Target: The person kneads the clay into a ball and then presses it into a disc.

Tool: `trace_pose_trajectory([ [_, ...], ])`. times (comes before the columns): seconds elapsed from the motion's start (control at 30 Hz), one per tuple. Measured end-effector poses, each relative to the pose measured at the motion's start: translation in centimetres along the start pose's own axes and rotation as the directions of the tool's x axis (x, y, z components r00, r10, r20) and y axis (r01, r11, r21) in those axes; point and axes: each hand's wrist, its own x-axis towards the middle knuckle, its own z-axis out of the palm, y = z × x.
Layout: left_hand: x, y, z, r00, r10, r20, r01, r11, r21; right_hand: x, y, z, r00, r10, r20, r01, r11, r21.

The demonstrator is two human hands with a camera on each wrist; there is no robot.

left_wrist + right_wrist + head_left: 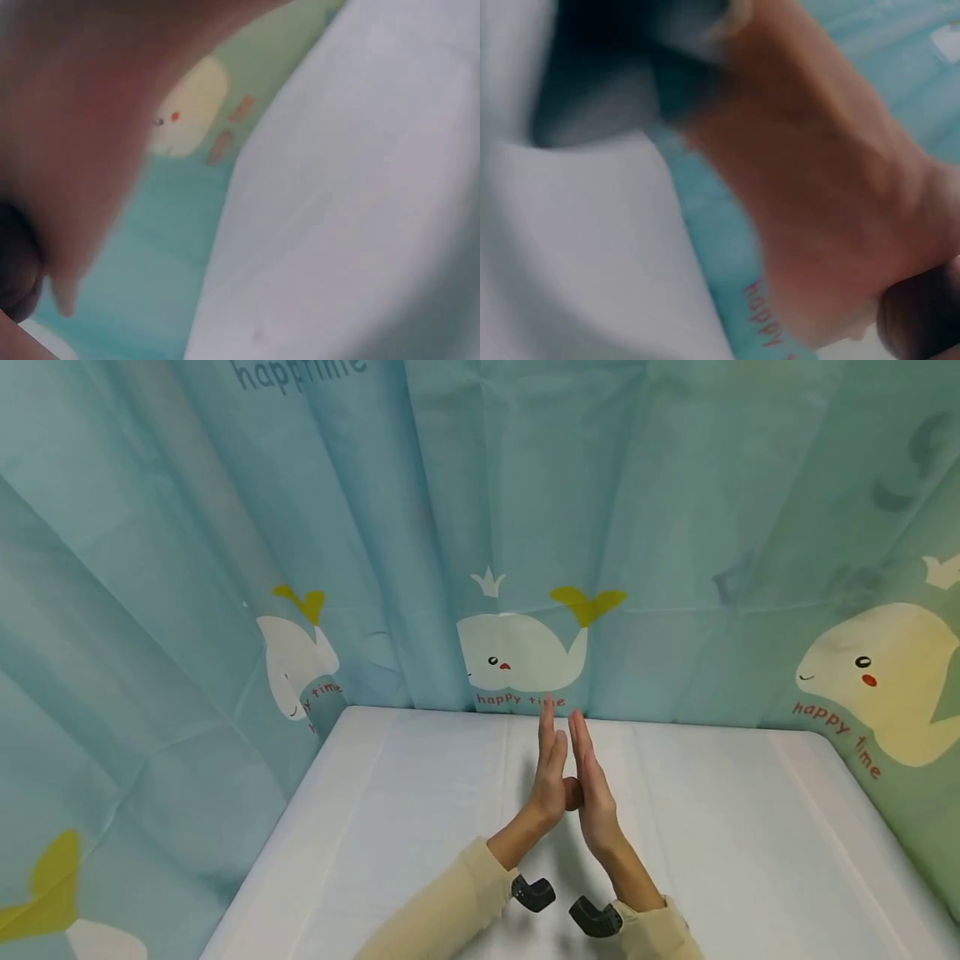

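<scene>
A dark brown, smooth round lump [573, 793] sits between the two palms, close to their heels. My left hand [551, 777] presses it from the left, its fingers straight and pointing away toward the far edge. From the other side my right hand [597, 797] presses with its fingers straight too, and the fingertips of both hands lean toward each other. Part of the dark lump [16, 262] shows at the lower left of the left wrist view. In the right wrist view the lump [922, 311] is at the lower right, partly covered by the palms.
Both hands are above a white table [420, 810]. Behind it hangs a blue-green curtain [525, 485] printed with whales. Black cameras [534, 894] are strapped at both wrists, close to each other, over beige sleeves [450, 902].
</scene>
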Motion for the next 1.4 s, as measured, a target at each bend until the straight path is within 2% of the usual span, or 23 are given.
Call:
trace_pose_trajectory([
  [0.13, -1.1, 0.1, 0.8, 0.998, 0.017, 0.057, -0.017, 1.000, -0.003, 1.2, -0.6, -1.0, 0.999, 0.012, -0.053, -0.011, 1.000, 0.016],
  [0.3, -1.5, 1.1, 1.2, 0.998, 0.004, 0.067, 0.000, 0.997, -0.073, 1.8, 0.0, -2.0, 0.997, 0.064, -0.047, -0.062, 0.997, 0.036],
  [0.4, -1.0, 1.7, 1.0, 0.998, 0.001, 0.055, 0.005, 0.994, -0.107, 1.3, 0.7, -1.8, 0.997, 0.068, -0.026, -0.067, 0.997, 0.030],
  [0.47, -0.4, 2.0, 0.7, 0.998, 0.025, 0.052, -0.019, 0.994, -0.108, 0.9, 1.2, -1.3, 0.998, 0.054, -0.019, -0.054, 0.998, 0.033],
  [0.53, 0.2, 2.2, 0.4, 0.997, 0.055, 0.058, -0.050, 0.996, -0.079, 0.4, 1.6, -0.7, 1.000, 0.018, -0.018, -0.018, 0.999, 0.038],
  [0.63, 0.9, 1.9, 0.0, 0.994, 0.078, 0.070, -0.079, 0.997, 0.015, -0.1, 1.2, 0.1, 0.999, -0.029, -0.029, 0.030, 0.999, 0.044],
  [0.73, 0.9, 1.1, -0.3, 0.996, 0.056, 0.067, -0.061, 0.995, 0.080, -0.2, 0.5, 0.4, 0.999, -0.042, -0.032, 0.043, 0.999, 0.008],
  [0.93, -0.8, 0.1, 0.4, 0.991, 0.007, 0.133, -0.016, 0.998, 0.064, 0.6, 0.0, -0.6, 0.994, -0.006, -0.107, -0.001, 0.998, -0.066],
  [1.07, -2.0, 0.3, 1.2, 0.993, -0.008, 0.121, 0.007, 1.000, 0.004, 1.2, 0.5, -1.7, 0.991, 0.000, -0.135, -0.008, 0.998, -0.057],
  [1.2, -2.7, 0.8, 1.7, 0.991, -0.020, 0.131, 0.022, 1.000, -0.018, 1.2, 1.4, -2.3, 0.988, 0.032, -0.152, -0.029, 0.999, 0.022],
  [1.3, -2.7, 1.0, 1.8, 0.992, -0.028, 0.119, 0.030, 0.999, -0.015, 0.9, 1.8, -2.2, 0.985, 0.058, -0.161, -0.048, 0.997, 0.061],
  [1.4, -1.8, 0.9, 1.5, 0.998, -0.023, 0.065, 0.023, 1.000, 0.009, 0.6, 1.9, -1.5, 0.989, 0.043, -0.141, -0.039, 0.999, 0.034],
])
